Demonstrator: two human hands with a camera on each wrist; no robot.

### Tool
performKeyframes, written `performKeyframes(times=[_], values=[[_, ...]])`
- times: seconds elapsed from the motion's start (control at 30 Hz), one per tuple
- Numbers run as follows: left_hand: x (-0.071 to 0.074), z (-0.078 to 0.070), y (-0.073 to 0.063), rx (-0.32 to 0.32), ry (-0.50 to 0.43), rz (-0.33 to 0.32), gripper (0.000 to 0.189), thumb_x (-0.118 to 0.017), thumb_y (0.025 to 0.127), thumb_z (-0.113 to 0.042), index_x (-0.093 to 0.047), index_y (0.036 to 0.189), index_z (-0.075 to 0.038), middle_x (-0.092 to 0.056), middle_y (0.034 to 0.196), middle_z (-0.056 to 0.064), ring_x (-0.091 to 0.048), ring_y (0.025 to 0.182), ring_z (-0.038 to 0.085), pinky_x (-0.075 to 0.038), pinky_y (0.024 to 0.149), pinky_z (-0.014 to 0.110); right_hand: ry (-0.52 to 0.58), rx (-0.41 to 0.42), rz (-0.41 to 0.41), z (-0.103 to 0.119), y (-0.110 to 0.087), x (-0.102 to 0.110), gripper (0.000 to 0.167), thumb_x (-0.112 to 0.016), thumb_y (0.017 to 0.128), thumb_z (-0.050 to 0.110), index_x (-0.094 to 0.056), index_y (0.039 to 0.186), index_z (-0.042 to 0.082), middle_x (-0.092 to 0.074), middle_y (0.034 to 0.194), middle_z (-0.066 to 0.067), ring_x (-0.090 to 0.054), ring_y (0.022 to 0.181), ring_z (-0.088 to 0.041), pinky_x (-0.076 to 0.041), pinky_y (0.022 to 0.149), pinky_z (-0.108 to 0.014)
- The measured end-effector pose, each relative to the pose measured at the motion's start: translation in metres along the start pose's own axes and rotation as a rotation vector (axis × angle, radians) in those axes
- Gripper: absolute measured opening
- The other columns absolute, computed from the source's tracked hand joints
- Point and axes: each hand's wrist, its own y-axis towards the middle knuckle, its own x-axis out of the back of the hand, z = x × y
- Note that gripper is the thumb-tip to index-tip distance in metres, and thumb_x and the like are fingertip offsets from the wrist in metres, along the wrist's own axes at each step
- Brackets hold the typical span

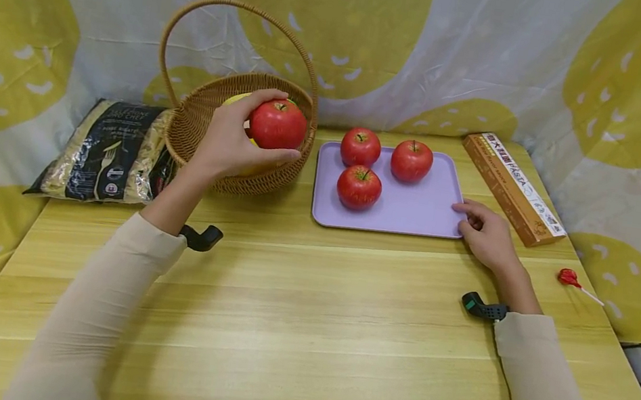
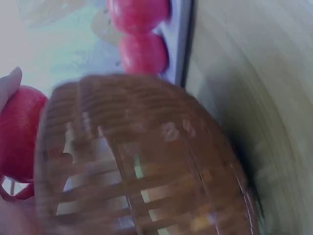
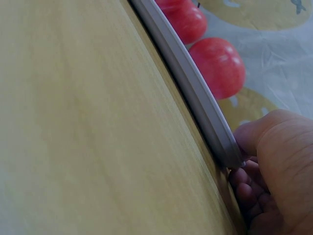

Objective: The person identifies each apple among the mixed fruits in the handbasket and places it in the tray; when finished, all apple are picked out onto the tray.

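My left hand [image 1: 235,137] grips a red apple [image 1: 278,125], thumb below and fingers above, over the right side of the wicker basket [image 1: 204,108]. Something yellow shows behind that hand inside the basket, mostly hidden. On the purple tray [image 1: 411,209] sit three more apples: one at the back left [image 1: 361,147], one at the front left [image 1: 359,188] and one towards the middle [image 1: 411,161]. The tray's right rim is pinched between thumb and fingers of my right hand [image 1: 489,234], also seen in the right wrist view.
A bag of pasta [image 1: 112,153] lies left of the basket. A long brown pasta box [image 1: 512,189] is right of the tray, and a red lollipop [image 1: 569,277] lies near the table's right edge. The basket's tall handle [image 1: 243,6] arches above it. A patterned cloth hangs behind.
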Motion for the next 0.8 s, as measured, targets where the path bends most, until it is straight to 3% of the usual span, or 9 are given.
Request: performKeyframes(times=[0.17, 0.3, 0.4, 0.63, 0.8], values=[[-0.019, -0.013, 0.006, -0.091, -0.076, 0.009, 0.082, -0.093, 0.068, -0.048, -0.058, 0.141, -0.033, -0.064, 0.137, -0.008, -0.061, 0.119, 0.016, -0.054, 0.1, 0.043, -0.001, 0.003, -0.001, 0.0, 0.0, 0.0, 0.037, -0.055, 0.1, 0.012, -0.067, 0.135, 0.007, -0.052, 0.155, -0.015, -0.046, 0.095, -0.023, -0.032, 0.076, -0.028], [-0.033, -0.023, 0.011, -0.131, -0.081, 0.013, 0.084, -0.093, 0.067, -0.052, -0.056, 0.141, -0.038, -0.065, 0.133, -0.009, -0.062, 0.115, 0.012, -0.054, 0.098, 0.04, 0.003, 0.002, -0.002, -0.001, -0.001, 0.0, 0.037, -0.056, 0.1, 0.012, -0.067, 0.135, 0.007, -0.052, 0.154, -0.015, -0.046, 0.093, -0.024, -0.033, 0.075, -0.026], [-0.044, -0.033, 0.013, -0.159, -0.113, 0.042, 0.086, -0.093, 0.066, -0.055, -0.054, 0.141, -0.039, -0.066, 0.13, -0.01, -0.063, 0.113, 0.009, -0.055, 0.098, 0.036, 0.008, 0.001, 0.004, 0.0, -0.001, 0.0, 0.037, -0.056, 0.101, 0.013, -0.067, 0.135, 0.007, -0.052, 0.154, -0.016, -0.047, 0.092, -0.024, -0.033, 0.074, -0.026], [-0.077, -0.054, 0.015, -0.268, -0.18, 0.118, 0.083, -0.093, 0.067, -0.049, -0.056, 0.139, -0.029, -0.066, 0.127, -0.012, -0.064, 0.111, 0.005, -0.057, 0.095, 0.03, 0.01, 0.003, 0.001, 0.0, -0.001, 0.001, 0.037, -0.055, 0.101, 0.013, -0.067, 0.135, 0.007, -0.052, 0.154, -0.017, -0.047, 0.096, -0.025, -0.033, 0.077, -0.027], [-0.1, -0.061, 0.016, -0.258, -0.172, 0.165, 0.085, -0.094, 0.067, -0.045, -0.053, 0.139, -0.027, -0.067, 0.126, -0.008, -0.064, 0.11, 0.007, -0.056, 0.096, 0.03, 0.003, 0.004, 0.007, 0.0, 0.0, 0.0, 0.037, -0.056, 0.101, 0.013, -0.067, 0.136, 0.007, -0.052, 0.154, -0.016, -0.047, 0.097, -0.025, -0.033, 0.077, -0.027]])
